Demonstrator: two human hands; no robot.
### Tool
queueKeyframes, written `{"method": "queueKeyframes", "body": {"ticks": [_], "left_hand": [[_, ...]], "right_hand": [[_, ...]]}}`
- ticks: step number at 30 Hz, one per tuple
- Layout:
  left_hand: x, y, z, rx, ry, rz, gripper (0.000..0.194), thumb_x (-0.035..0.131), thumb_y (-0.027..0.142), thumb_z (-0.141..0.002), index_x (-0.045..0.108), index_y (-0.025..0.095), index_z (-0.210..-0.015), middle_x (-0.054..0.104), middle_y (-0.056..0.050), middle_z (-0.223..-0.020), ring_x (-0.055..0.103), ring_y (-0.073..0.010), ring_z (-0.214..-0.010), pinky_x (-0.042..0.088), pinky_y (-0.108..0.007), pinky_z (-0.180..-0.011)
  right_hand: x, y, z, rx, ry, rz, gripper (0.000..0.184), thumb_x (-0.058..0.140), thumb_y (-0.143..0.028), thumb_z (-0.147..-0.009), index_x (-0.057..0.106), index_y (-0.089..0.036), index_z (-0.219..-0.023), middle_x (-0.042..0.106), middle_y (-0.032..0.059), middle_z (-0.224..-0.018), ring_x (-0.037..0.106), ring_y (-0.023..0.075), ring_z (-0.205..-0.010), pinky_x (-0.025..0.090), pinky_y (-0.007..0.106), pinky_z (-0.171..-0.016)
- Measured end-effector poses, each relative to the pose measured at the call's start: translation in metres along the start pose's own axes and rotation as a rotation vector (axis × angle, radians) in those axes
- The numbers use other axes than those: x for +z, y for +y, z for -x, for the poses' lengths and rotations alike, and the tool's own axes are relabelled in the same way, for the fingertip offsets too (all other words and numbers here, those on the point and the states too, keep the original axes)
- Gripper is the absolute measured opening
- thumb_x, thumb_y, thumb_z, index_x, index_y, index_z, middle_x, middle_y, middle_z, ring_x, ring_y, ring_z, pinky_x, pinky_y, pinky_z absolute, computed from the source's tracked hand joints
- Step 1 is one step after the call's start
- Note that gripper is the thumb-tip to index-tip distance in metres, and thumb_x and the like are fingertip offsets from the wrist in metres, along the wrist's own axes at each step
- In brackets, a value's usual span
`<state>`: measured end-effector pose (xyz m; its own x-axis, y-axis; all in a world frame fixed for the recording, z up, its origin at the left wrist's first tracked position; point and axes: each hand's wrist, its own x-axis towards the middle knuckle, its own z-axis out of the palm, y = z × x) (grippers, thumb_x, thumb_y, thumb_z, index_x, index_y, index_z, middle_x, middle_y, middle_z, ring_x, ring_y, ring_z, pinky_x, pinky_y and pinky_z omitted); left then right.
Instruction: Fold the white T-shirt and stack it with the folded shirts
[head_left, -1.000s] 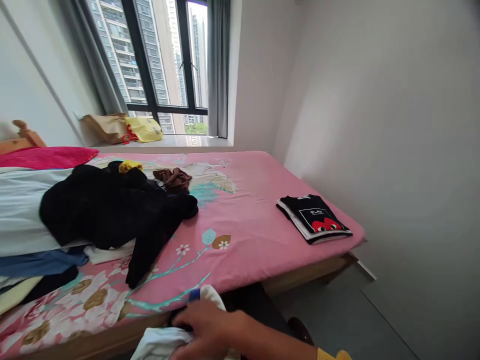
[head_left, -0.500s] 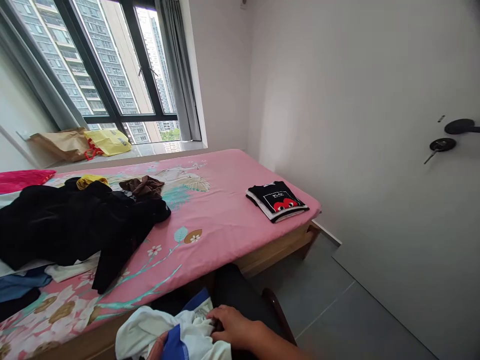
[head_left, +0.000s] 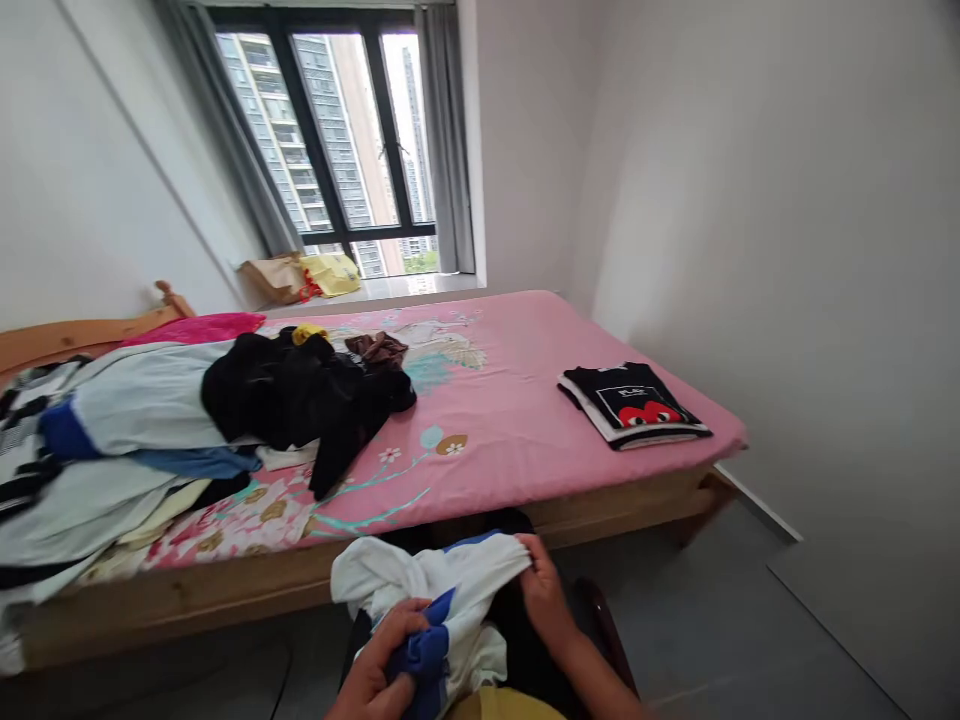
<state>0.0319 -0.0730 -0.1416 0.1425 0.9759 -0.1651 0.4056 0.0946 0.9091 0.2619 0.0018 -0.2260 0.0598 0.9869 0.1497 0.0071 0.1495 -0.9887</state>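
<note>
A white and blue garment [head_left: 427,575] lies bunched over my lap, in front of the bed's near edge. My left hand [head_left: 386,655] is closed on its blue part at the lower left. At the garment's upper right corner, my right hand [head_left: 544,590] pinches the white cloth and draws it out to the side. Folds hide the garment's full shape, so I cannot tell its exact kind. On the bed to the right rests a folded stack of T-shirts [head_left: 637,405], the top one black with a red heart print.
The bed [head_left: 517,430] has a pink flowered sheet and a wooden frame. On its left side lie a black garment [head_left: 292,390], a heap of white and blue clothes [head_left: 150,400] and a brown cloth [head_left: 379,348]. Bags [head_left: 330,275] sit on the windowsill.
My view has turned left, showing more of the clothes heap. My right hand has moved from the garment's middle to its upper right corner, and the cloth is more spread out.
</note>
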Motion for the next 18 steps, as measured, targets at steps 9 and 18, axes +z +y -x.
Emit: {"method": "queueKeyframes", "body": {"ticks": [9, 18], "left_hand": [[-0.014, -0.005, -0.008, 0.004, 0.118, -0.054, 0.041, 0.052, 0.043, -0.08, 0.061, 0.02, -0.113, 0.059, -0.01, -0.12, 0.051, -0.0245, -0.115, 0.038, -0.037, -0.1], [-0.011, -0.018, 0.006, -0.003, 0.004, -0.124, 0.041, 0.05, 0.032, -0.083, 0.058, 0.021, -0.121, 0.062, -0.005, -0.12, 0.055, -0.0221, -0.11, 0.04, -0.034, -0.098]], "right_hand": [[-0.039, -0.023, 0.022, 0.264, 0.207, -0.338, 0.037, 0.051, -0.048, -0.081, 0.05, -0.023, -0.108, 0.066, 0.005, -0.097, 0.063, 0.0197, -0.08, 0.051, 0.03, -0.067], [-0.045, -0.019, 0.014, 0.29, 0.302, -0.237, 0.039, 0.065, -0.048, -0.07, 0.056, -0.019, -0.096, 0.066, -0.0009, -0.078, 0.06, 0.0147, -0.063, 0.048, 0.025, -0.056]]}}
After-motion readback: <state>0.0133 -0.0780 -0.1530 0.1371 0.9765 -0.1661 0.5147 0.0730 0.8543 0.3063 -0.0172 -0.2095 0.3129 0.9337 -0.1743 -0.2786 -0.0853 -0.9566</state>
